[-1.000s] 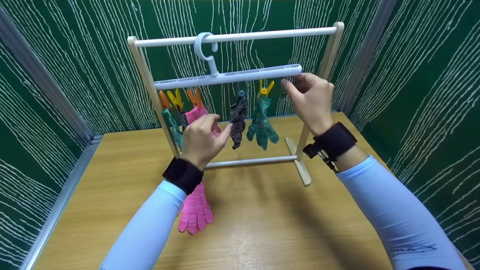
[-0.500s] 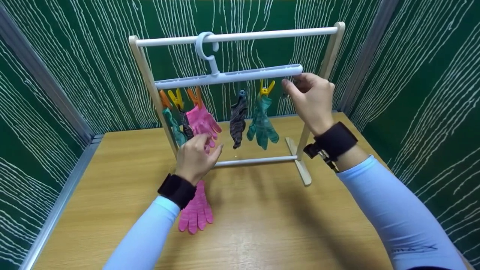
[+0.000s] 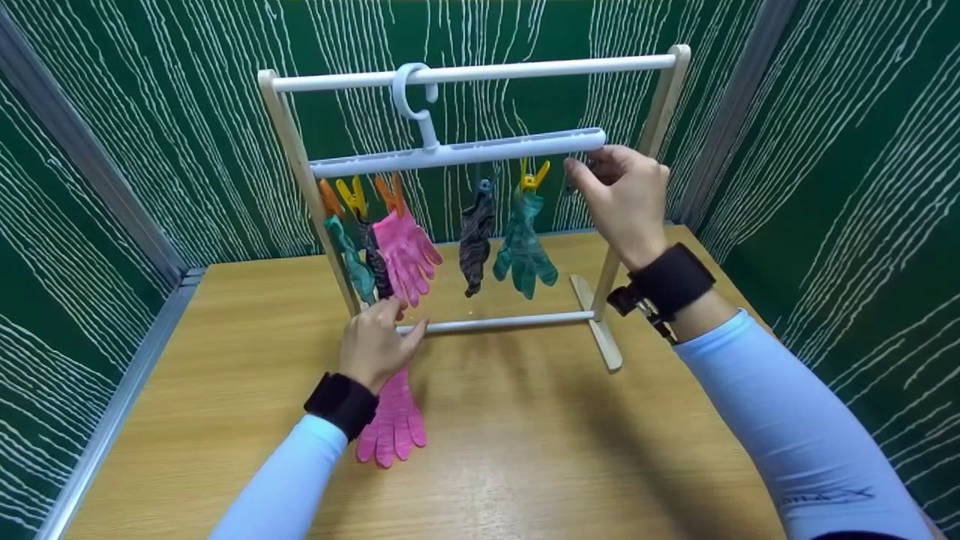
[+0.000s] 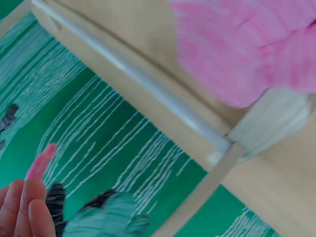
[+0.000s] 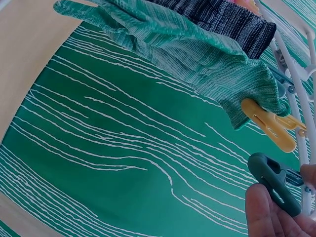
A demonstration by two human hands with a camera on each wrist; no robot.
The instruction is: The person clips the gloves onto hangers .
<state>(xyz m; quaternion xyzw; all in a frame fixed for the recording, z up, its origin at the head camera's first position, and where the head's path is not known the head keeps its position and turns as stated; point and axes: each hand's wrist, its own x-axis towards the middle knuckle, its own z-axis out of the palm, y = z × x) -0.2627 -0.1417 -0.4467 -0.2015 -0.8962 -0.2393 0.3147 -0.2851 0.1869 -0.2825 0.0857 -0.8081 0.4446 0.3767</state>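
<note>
At the right end of the white hanger (image 3: 517, 148), my right hand (image 3: 626, 199) pinches a dark green clothes peg (image 5: 271, 182), seen best in the right wrist view; no cloth is in it. My left hand (image 3: 375, 341) holds nothing, its fingers loosely bent, just below a hanging pink glove (image 3: 405, 251). A second pink glove (image 3: 394, 424) lies flat on the table, partly hidden by that wrist. From the hanger's right half, a yellow peg (image 5: 269, 126) carries a green glove (image 3: 527, 247). Beside it, a blue peg (image 3: 484, 186) carries a dark grey glove (image 3: 475, 244).
A wooden rack (image 3: 274, 135) with a white top bar (image 3: 525, 71) bears the hanger; a lower bar (image 3: 510, 323) runs close to the table (image 3: 540, 465). Orange and yellow pegs (image 3: 352, 196) at left hold another green glove (image 3: 351, 259) and a dark one (image 3: 379, 262).
My left hand has moved down and left, away from the hanging gloves toward the pink glove on the table, uncovering the hanging pink glove. The right hand has stayed at the hanger's end.
</note>
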